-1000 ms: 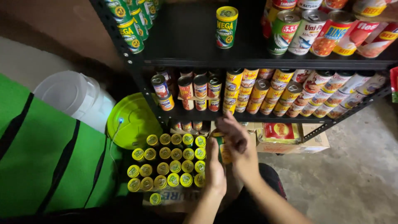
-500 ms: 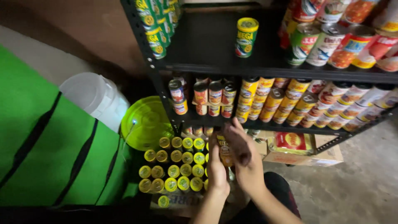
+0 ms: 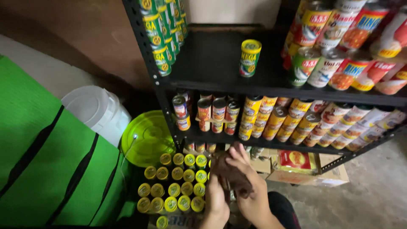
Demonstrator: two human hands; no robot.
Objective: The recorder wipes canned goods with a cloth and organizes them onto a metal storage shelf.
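Now both hands (image 3: 235,184) have closed together over the yellow-topped cans (image 3: 178,186).

A black metal shelf (image 3: 220,85) carries rows of red and yellow cans, with one green can (image 3: 249,57) standing alone. Beside it sit a lime-green lid (image 3: 146,138) and a white bucket (image 3: 98,111).
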